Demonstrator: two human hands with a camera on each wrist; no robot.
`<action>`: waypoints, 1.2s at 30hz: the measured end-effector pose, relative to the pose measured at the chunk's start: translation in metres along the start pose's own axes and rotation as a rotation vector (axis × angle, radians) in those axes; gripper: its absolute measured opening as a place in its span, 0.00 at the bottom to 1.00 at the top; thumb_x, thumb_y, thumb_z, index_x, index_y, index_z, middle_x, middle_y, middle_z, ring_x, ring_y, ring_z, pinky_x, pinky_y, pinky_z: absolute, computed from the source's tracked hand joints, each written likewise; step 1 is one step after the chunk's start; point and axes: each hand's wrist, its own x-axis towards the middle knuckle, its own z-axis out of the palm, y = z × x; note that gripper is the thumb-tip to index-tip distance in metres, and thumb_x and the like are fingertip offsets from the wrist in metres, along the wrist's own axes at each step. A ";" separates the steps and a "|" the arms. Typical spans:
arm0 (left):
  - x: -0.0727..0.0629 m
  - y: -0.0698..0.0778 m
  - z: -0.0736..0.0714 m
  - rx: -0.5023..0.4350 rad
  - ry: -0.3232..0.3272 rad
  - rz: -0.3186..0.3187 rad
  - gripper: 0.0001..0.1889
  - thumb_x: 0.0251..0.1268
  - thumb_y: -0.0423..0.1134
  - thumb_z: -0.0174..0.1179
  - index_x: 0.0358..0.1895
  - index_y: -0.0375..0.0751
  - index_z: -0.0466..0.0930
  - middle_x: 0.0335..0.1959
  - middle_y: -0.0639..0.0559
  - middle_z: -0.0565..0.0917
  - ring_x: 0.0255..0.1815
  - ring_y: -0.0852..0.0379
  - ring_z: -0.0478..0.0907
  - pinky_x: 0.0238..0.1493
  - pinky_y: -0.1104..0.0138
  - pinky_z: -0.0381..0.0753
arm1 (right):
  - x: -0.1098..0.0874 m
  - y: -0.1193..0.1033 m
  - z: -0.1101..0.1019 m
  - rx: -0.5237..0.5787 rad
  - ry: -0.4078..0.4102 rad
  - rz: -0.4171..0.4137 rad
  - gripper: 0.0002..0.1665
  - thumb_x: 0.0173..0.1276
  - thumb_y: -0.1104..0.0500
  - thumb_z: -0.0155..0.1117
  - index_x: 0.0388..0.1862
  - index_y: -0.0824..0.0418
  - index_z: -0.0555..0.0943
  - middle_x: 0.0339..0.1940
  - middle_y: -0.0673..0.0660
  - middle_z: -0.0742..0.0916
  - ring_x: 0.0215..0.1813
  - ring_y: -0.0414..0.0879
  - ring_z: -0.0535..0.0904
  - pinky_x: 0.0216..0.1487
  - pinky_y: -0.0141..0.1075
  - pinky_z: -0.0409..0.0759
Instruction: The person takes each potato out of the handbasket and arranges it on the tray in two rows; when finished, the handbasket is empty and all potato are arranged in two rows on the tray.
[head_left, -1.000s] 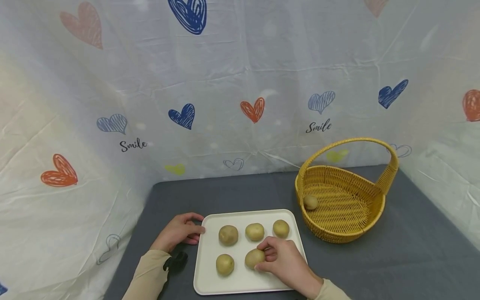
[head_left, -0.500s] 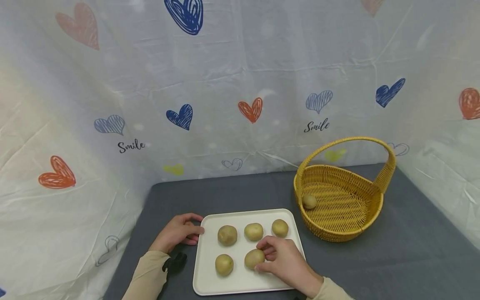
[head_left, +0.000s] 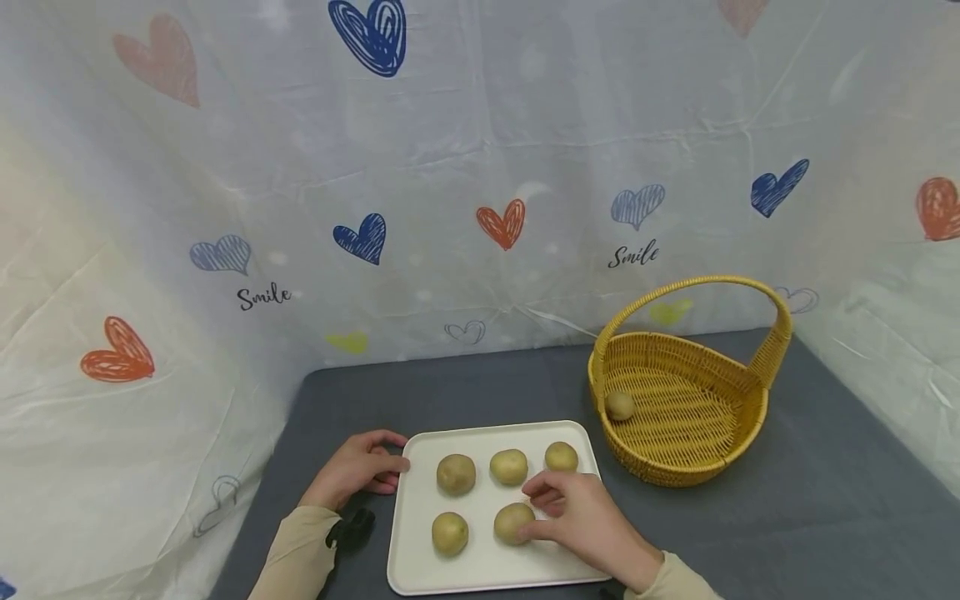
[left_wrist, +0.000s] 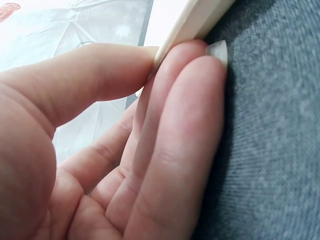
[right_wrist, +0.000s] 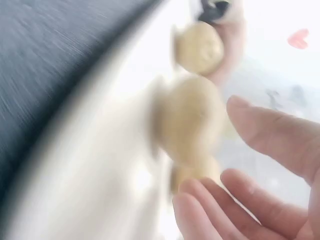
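A white tray (head_left: 420, 575) bears several potatoes in two rows. My left hand (head_left: 358, 469) pinches the tray's left edge; in the left wrist view the thumb (left_wrist: 107, 72) is on the rim and the fingertips are tucked under it. At the front row's right potato (head_left: 513, 523) my right hand (head_left: 588, 525) is spread, fingers apart and holding nothing. In the right wrist view a visible gap separates the thumb (right_wrist: 270, 127) from this blurred potato (right_wrist: 187, 120). The front left potato (head_left: 450, 534) lies beside it. Three more potatoes form the back row, including a brownish one (head_left: 456, 474).
A yellow woven basket (head_left: 675, 475) with a tall arched handle stands right of the tray, with one potato (head_left: 619, 406) inside at its left. Grey cloth (head_left: 442, 392) covers the table. White heart-printed sheets (head_left: 420, 292) hang behind and at the sides.
My right hand has loosened from the front right potato and drawn a little to the right. That potato has shifted slightly right. My left hand stays at the tray's edge.
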 end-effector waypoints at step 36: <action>0.002 -0.003 0.001 -0.018 0.000 -0.004 0.28 0.63 0.40 0.79 0.66 0.39 0.83 0.30 0.45 0.86 0.31 0.55 0.90 0.35 0.60 0.94 | 0.088 0.067 -0.209 -0.168 -0.224 0.118 0.34 0.69 0.56 0.80 0.69 0.70 0.82 0.65 0.67 0.89 0.61 0.57 0.90 0.62 0.48 0.90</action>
